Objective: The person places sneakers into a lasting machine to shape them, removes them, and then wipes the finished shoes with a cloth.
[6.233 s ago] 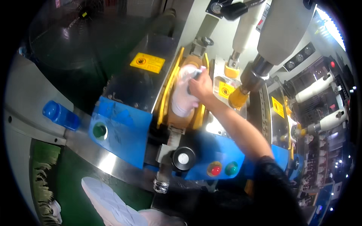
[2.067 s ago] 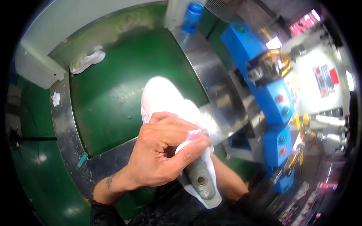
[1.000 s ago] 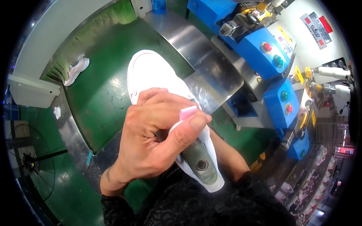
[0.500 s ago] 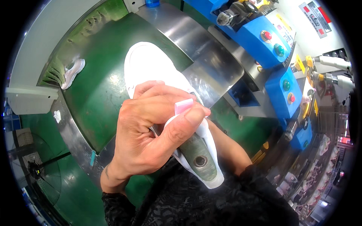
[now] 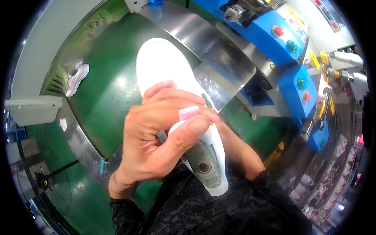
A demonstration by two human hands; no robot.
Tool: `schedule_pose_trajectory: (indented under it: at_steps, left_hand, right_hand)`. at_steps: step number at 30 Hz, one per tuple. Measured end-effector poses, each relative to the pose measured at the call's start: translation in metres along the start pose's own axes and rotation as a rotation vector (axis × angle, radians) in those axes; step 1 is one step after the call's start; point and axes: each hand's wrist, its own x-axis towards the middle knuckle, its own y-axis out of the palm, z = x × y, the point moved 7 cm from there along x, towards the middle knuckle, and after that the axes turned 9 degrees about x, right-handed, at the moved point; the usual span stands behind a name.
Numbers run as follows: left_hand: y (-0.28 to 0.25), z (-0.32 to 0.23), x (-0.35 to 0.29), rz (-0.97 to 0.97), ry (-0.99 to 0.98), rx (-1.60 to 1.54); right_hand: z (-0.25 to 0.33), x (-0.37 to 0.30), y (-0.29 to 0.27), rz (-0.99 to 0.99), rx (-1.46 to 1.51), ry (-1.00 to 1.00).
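A white shoe upper (image 5: 166, 64) is held up in front of me, its toe pointing away. It is stretched over a dark green last (image 5: 209, 168), which shows a round hole near the heel. My left hand (image 5: 150, 131) lies over the middle of the shoe, fingers curled across it. A small pink tab (image 5: 188, 113) sticks up between the thumb and fingers; whether it is joined to the shoe I cannot tell. My right hand (image 5: 225, 131) reaches in from the right, its fingers hidden behind the shoe and my left hand.
Below the shoe is a green work surface (image 5: 105, 105) with a metal rim (image 5: 82, 135). Another light shoe (image 5: 77, 80) sits at its left. Blue control boxes (image 5: 274, 41) with red and green buttons stand right. A fan (image 5: 43, 181) is at lower left, shoe racks (image 5: 325, 188) lower right.
The shoe's toe has swung slightly right and its heel slightly left. Both hands keep nearly the same pose, and the surroundings have shifted a little in view.
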Motion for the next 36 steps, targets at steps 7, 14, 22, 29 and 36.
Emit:
schedule_pose_trajectory:
  at_steps: [7, 14, 22, 29, 36]
  left_hand:
    - [-0.022, 0.115, -0.084, -0.482, -0.339, -0.395]
    - [-0.029, 0.275, -0.294, -0.760, -0.714, -0.071]
    - [-0.053, 0.300, -0.285, -0.705, -0.807, 0.029]
    - [-0.177, 0.491, -0.237, -0.683, -0.805, 0.924]
    - [-0.176, 0.552, -0.247, -0.756, -0.945, 0.865]
  right_hand:
    - [-0.014, 0.023, -0.046, -0.414, -0.711, 0.006]
    - [0.006, -0.011, -0.095, -0.826, -1.209, -0.004]
    - [0.019, 0.088, -0.130, -0.923, -1.488, 0.108]
    - [0.008, 0.480, -0.097, 0.174, -2.418, -0.127]
    - [-0.025, 0.716, -0.186, 0.321, -2.803, 0.314]
